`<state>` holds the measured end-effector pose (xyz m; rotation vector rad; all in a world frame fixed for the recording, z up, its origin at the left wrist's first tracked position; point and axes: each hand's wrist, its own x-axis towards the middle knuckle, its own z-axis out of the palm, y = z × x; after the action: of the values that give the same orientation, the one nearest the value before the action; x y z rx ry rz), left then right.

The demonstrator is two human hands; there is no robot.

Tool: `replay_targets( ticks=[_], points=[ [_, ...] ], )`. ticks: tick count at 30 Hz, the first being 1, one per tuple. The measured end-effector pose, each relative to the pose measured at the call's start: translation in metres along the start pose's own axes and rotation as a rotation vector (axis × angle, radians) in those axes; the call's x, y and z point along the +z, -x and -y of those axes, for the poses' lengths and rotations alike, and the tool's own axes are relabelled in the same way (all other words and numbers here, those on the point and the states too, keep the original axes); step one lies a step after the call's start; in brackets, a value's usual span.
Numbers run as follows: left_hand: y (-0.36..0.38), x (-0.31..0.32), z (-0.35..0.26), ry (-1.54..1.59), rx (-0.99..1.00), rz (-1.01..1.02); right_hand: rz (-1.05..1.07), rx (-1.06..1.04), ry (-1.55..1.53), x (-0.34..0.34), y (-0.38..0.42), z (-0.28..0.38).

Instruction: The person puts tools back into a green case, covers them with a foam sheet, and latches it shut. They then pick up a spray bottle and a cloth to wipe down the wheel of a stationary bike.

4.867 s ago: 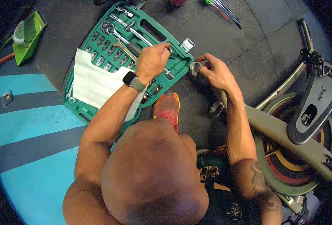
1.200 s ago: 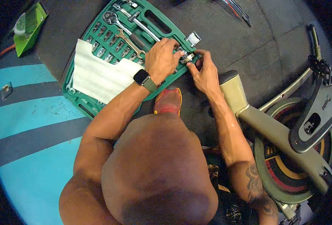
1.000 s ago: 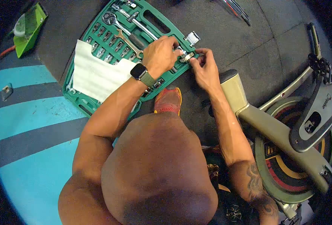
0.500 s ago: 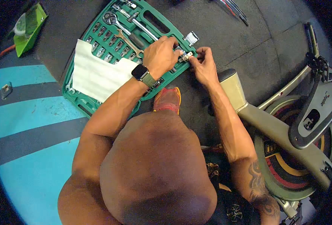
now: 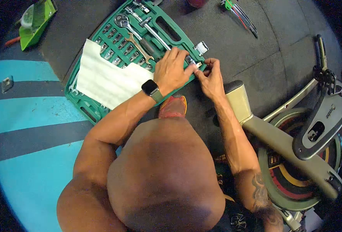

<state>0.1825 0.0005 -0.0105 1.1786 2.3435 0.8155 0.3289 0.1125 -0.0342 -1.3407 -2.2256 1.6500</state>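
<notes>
A green tool case (image 5: 180,39) lies open on the floor, with a ratchet (image 5: 129,27), a double-ended wrench (image 5: 140,48), a long chrome bar (image 5: 155,34) and several sockets (image 5: 117,38) in its slots. White sheet material (image 5: 105,77) covers its lower left part. At the case's right corner is a small chrome piece (image 5: 193,62). My left hand (image 5: 172,69), below a watch-wearing wrist, has its fingers bent and its thumb at this piece. My right hand (image 5: 210,79) pinches at its right end, beside the case edge. The fingertips partly hide the piece.
An exercise bike (image 5: 286,139) stands at the right. Thin rods (image 5: 245,19) lie at the top right, and a green dustpan (image 5: 37,25) is at the top left. A shoe (image 5: 173,107) is just below the case. Blue stripes (image 5: 28,112) mark the left floor.
The view has shifted, so the case and floor items appear slightly lower. My left thumb has moved closer to my right thumb at the chrome piece, which is now more covered.
</notes>
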Motion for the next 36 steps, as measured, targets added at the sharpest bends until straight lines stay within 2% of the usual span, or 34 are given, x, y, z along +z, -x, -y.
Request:
replay_targets(
  ticks=[7,9,12,15,21,25,28,31,34,36],
  points=[
    [0.002,-0.002,-0.002,0.014,0.039,0.028,-0.001,-0.037,-0.003,-0.001,0.003,0.000],
    [0.000,-0.003,0.000,0.023,0.056,0.063,-0.030,-0.102,0.018,-0.002,0.004,0.003],
    [0.004,-0.006,0.003,0.014,0.138,0.077,-0.043,-0.139,0.051,-0.004,0.009,0.012],
    [0.011,-0.005,0.001,0.004,0.173,0.007,-0.051,-0.169,0.058,-0.003,0.009,0.010],
    [0.021,0.002,0.003,-0.117,0.224,0.043,-0.038,-0.220,0.162,-0.004,0.010,0.014],
    [0.015,0.001,0.003,-0.142,0.163,0.033,-0.051,-0.229,0.120,-0.005,0.011,0.012],
    [0.013,-0.002,0.001,-0.105,0.154,0.045,-0.048,-0.106,0.045,-0.004,0.009,0.015],
    [0.011,-0.005,0.000,-0.036,0.172,0.051,-0.080,-0.223,0.115,-0.003,0.004,0.006],
    [0.010,-0.004,0.005,-0.043,0.190,0.048,-0.047,0.099,-0.084,-0.006,0.005,0.009],
    [0.009,-0.003,0.003,-0.051,0.183,0.053,-0.030,0.137,-0.103,-0.007,0.005,0.007]
  ],
)
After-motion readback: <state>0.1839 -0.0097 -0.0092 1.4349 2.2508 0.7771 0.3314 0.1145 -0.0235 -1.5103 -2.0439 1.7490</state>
